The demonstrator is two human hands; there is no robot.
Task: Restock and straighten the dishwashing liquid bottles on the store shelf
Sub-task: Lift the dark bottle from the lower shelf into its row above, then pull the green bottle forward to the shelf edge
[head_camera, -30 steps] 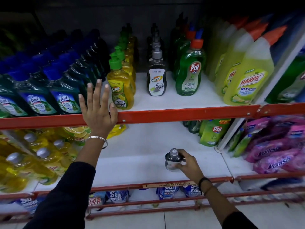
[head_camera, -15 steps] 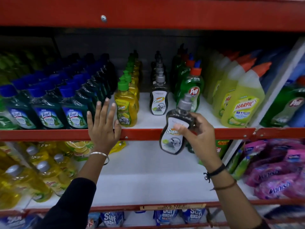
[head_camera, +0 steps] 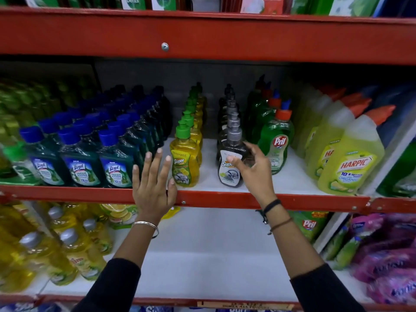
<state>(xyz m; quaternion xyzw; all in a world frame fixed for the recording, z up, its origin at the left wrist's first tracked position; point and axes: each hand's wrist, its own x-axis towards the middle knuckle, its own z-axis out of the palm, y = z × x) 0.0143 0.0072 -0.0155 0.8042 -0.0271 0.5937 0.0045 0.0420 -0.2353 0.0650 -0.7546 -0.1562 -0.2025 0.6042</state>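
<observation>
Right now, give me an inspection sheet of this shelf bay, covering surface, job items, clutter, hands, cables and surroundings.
Surface: white shelf board behind a red rail, bare patches between rows.
Job's things: grey Super bottle upright at front of its row; yellow Super bottle row beside it; Pril bottle row to its right.
Clutter: nothing seen.
Hands: left hand open, resting on the rail; right hand with fingers loose against the grey bottle.
Cables: nothing seen.
Surroundings: Lizol bottles, Harpic bottles, lower shelf partly bare.

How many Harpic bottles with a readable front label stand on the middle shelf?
2: the front Harpic bottle at the shelf's right end, and a second Harpic bottle left of it. More behind have hidden labels.
</observation>
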